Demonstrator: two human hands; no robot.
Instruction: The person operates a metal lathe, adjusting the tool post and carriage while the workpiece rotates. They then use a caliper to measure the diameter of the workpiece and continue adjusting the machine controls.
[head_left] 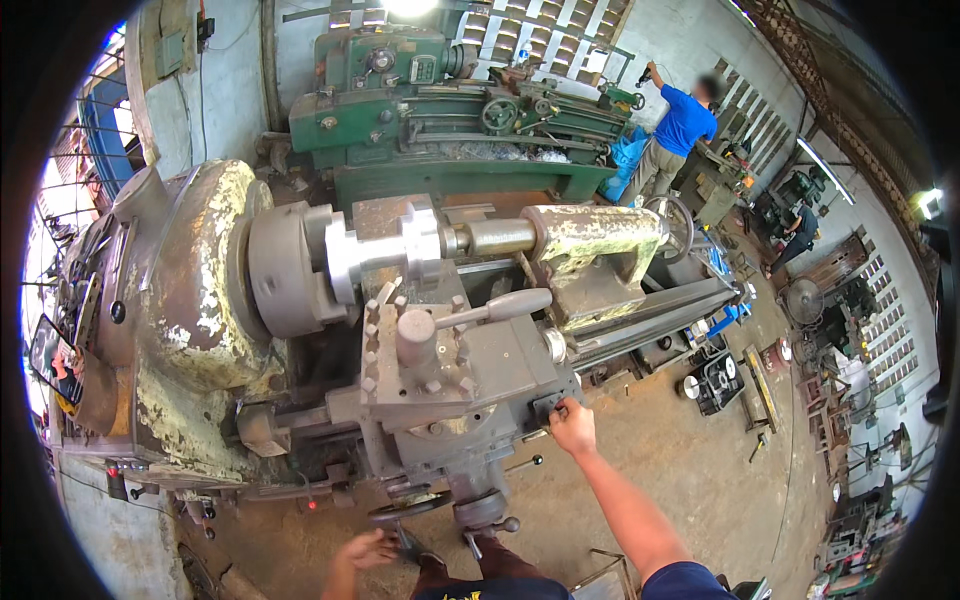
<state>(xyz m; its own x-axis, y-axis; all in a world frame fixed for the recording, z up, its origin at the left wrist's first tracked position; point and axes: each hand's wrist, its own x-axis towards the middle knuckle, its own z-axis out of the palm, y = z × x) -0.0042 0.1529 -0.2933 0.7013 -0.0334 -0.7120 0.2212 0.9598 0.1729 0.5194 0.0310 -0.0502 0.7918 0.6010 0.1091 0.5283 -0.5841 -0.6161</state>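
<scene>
Right hand pinching compound-slide handle, left hand loosely spread: overturning could drive tool post into bright flanged workpiece.

Glossy mtl wkpc, matt chuck

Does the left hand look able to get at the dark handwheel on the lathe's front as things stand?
Probably yes: the left hand, open and slightly blurred, is close to the handwheel, and nothing visible seems to block the way between them.
</scene>
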